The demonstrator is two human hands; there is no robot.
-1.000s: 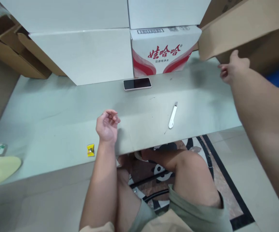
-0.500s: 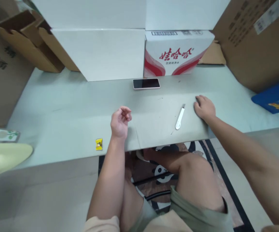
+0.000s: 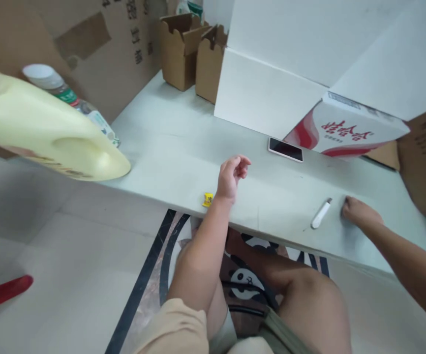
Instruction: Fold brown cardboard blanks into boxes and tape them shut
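My left hand (image 3: 232,178) is held over the near part of the pale table (image 3: 161,152), its fingers loosely curled and apart, with nothing in them. Just left of its wrist lies a small yellow wrapped packet (image 3: 207,199). My right hand (image 3: 360,212) rests on the table at the right, fingers folded in and no object visible in them. Beside it, on the left, lies a white utility knife (image 3: 320,214) with its blade end pointing away from me. A phone (image 3: 286,149) with a dark screen lies farther back, in front of the white boxes.
White cartons (image 3: 264,103) and a red-and-white printed box (image 3: 346,130) stand at the back. Small brown cardboard boxes (image 3: 178,59) are behind at the left. A large pale yellow bottle (image 3: 50,123) and a capped bottle (image 3: 65,93) occupy the left side. Below is a panda-patterned mat (image 3: 248,282).
The view has swung left, so the table items appear farther right and more of the yellow bottle shows. My right hand's fingers have curled in. The knife, phone and packet stay on the table.
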